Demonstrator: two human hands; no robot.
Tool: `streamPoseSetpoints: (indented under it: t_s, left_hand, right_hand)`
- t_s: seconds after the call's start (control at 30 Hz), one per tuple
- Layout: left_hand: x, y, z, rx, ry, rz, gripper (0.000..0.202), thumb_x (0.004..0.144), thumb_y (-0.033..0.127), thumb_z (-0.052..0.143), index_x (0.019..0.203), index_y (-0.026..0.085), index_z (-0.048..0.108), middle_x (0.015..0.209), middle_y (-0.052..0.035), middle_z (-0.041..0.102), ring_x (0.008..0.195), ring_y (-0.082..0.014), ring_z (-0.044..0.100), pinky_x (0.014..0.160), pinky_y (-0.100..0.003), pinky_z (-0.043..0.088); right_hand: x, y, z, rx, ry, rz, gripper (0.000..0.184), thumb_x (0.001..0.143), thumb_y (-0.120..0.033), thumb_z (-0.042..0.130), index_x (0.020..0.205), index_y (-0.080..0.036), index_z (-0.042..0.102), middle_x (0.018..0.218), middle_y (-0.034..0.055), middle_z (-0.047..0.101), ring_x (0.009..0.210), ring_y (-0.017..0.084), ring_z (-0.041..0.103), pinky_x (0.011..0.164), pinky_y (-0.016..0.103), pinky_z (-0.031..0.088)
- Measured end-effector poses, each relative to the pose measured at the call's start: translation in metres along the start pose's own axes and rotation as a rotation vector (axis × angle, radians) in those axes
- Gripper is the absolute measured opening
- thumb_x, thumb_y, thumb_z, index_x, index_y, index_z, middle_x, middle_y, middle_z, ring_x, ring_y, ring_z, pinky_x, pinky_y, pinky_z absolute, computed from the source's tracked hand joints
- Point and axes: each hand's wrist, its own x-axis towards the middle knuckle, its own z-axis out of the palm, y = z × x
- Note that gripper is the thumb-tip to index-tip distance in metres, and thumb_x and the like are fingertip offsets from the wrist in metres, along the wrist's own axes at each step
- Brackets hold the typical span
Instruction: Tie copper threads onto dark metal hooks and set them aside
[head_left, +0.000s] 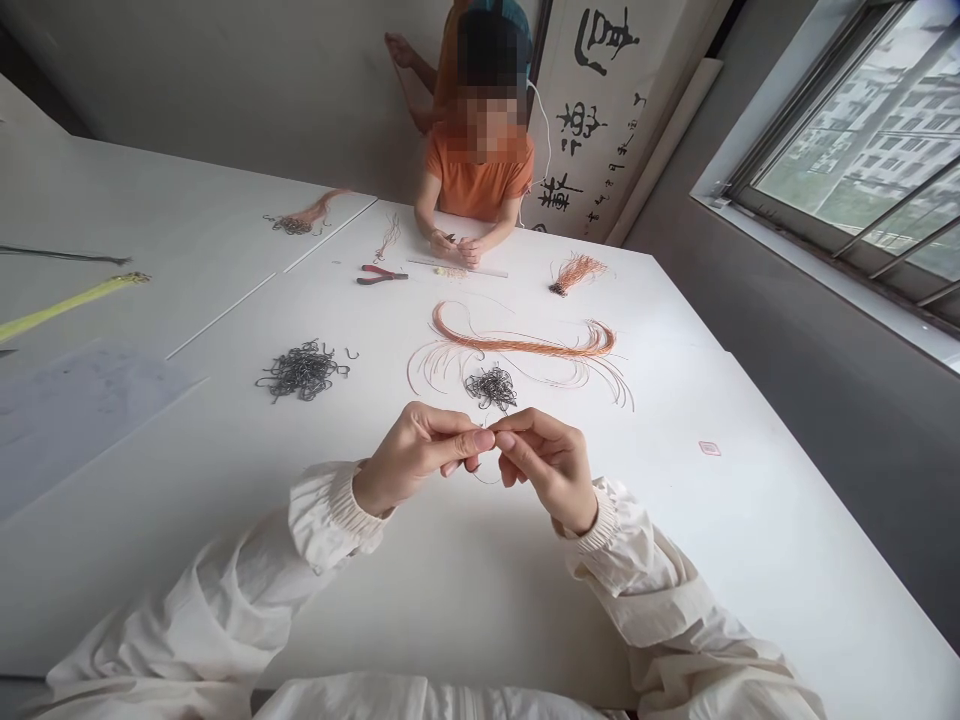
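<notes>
Seen from the wearer's own eyes, a pale cream, nearly off-white top covers both arms down to the wrists. The left sleeve [202,600] is loose and roomy, its thin, matte-looking fabric broken by soft creases and deep folds. The right sleeve [667,590] matches it in colour and cut, with broad wrinkles along the forearm. The left cuff [358,505] is gathered into narrow ribs, the cloth puffing out just behind it; the right cuff [600,520] is ribbed the same way. Along the bottom edge, a strip of the garment's front [420,697] shows the same cream cloth, lightly rumpled. The left hand [412,455] and right hand [551,468] are bare.
</notes>
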Motion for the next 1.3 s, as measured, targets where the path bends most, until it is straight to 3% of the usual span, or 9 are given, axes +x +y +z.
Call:
streamPoseSetpoints:
  t_s: [0.1, 0.3, 0.5, 0.63, 0.8, 0.9, 1.0, 1.17, 1.3]
  left_hand:
    - [0.000, 0.001, 0.002, -0.010, 0.064, 0.033, 0.036, 0.085, 0.032, 0.067, 0.055, 0.014, 0.062, 0.047, 0.0017, 0.047, 0.050, -0.0094, 0.044, 0.046, -0.024, 0.036]
    - [-0.001, 0.003, 0.006, 0.000, 0.190, 0.066, 0.025, 0.086, 0.024, 0.067, 0.063, 0.015, 0.069, 0.054, 0.0015, 0.052, 0.049, -0.0073, 0.040, 0.049, -0.023, 0.036]
    - [-0.001, 0.002, 0.007, 0.041, 0.380, 0.165, 0.020, 0.084, 0.022, 0.069, 0.064, 0.016, 0.070, 0.055, 0.0014, 0.053, 0.049, -0.0079, 0.040, 0.047, -0.023, 0.036]
    - [0.005, 0.001, -0.012, 0.095, 0.607, 0.291, 0.020, 0.082, 0.023, 0.071, 0.063, 0.017, 0.069, 0.054, 0.0018, 0.055, 0.046, -0.0075, 0.040, 0.046, -0.025, 0.034]
    - [0.016, 0.006, -0.057, 0.022, 0.824, 0.408, 0.014, 0.081, 0.024, 0.071, 0.069, 0.018, 0.074, 0.062, 0.0008, 0.062, 0.047, -0.0061, 0.038, 0.047, -0.025, 0.031]
    - [0.019, 0.009, -0.073, 0.065, 0.851, 0.407, 0.013, 0.082, 0.026, 0.070, 0.072, 0.019, 0.075, 0.063, 0.0013, 0.064, 0.048, -0.0056, 0.041, 0.048, -0.026, 0.032]
    - [0.019, 0.010, -0.075, 0.114, 0.856, 0.398, 0.012, 0.080, 0.028, 0.072, 0.070, 0.021, 0.075, 0.061, 0.0010, 0.065, 0.047, -0.0075, 0.043, 0.048, -0.028, 0.034]
    - [0.016, 0.015, -0.066, 0.100, 0.835, 0.418, 0.011, 0.082, 0.026, 0.071, 0.073, 0.021, 0.076, 0.062, 0.0005, 0.066, 0.048, -0.0076, 0.047, 0.048, -0.027, 0.034]
    - [0.010, 0.020, -0.045, 0.163, 0.782, 0.466, 0.014, 0.080, 0.023, 0.072, 0.066, 0.020, 0.075, 0.057, 0.0004, 0.065, 0.045, -0.0077, 0.045, 0.045, -0.026, 0.039]
  right_hand:
    - [0.000, -0.002, 0.001, 0.021, 0.003, 0.026, 0.024, 0.094, -0.036, 0.056, 0.101, -0.015, 0.064, 0.062, 0.0012, 0.061, 0.053, 0.010, 0.057, 0.048, 0.022, 0.042]
    - [0.001, -0.001, 0.002, -0.003, -0.020, 0.094, 0.035, 0.090, -0.037, 0.063, 0.117, -0.019, 0.051, 0.063, 0.0004, 0.065, 0.049, 0.009, 0.050, 0.050, 0.022, 0.042]
    - [0.001, 0.004, 0.003, 0.031, -0.093, 0.188, 0.025, 0.088, -0.037, 0.064, 0.101, -0.017, 0.056, 0.061, -0.0002, 0.062, 0.049, 0.008, 0.051, 0.047, 0.020, 0.039]
    - [0.001, 0.008, 0.001, 0.129, -0.201, 0.246, 0.022, 0.085, -0.034, 0.068, 0.085, -0.014, 0.059, 0.061, -0.0003, 0.058, 0.052, 0.009, 0.055, 0.043, 0.017, 0.036]
    - [0.002, 0.017, -0.003, 0.149, -0.390, 0.368, 0.020, 0.082, -0.030, 0.071, 0.084, -0.012, 0.061, 0.055, -0.0009, 0.059, 0.048, 0.008, 0.055, 0.048, 0.019, 0.042]
    - [0.002, 0.021, -0.005, 0.102, -0.477, 0.358, 0.019, 0.081, -0.028, 0.071, 0.085, -0.012, 0.063, 0.055, -0.0002, 0.060, 0.050, 0.009, 0.056, 0.054, 0.022, 0.045]
    - [0.003, 0.021, -0.009, 0.036, -0.519, 0.284, 0.013, 0.081, -0.023, 0.070, 0.080, -0.012, 0.062, 0.059, -0.0005, 0.060, 0.053, 0.009, 0.057, 0.058, 0.023, 0.045]
    - [0.006, 0.022, -0.015, -0.117, -0.561, 0.242, 0.007, 0.081, -0.012, 0.060, 0.075, -0.013, 0.056, 0.061, -0.0023, 0.057, 0.053, 0.008, 0.056, 0.059, 0.022, 0.043]
    - [0.009, 0.021, -0.023, -0.290, -0.540, 0.145, 0.012, 0.078, -0.019, 0.069, 0.086, -0.014, 0.062, 0.073, 0.0021, 0.064, 0.063, 0.010, 0.057, 0.064, 0.025, 0.045]
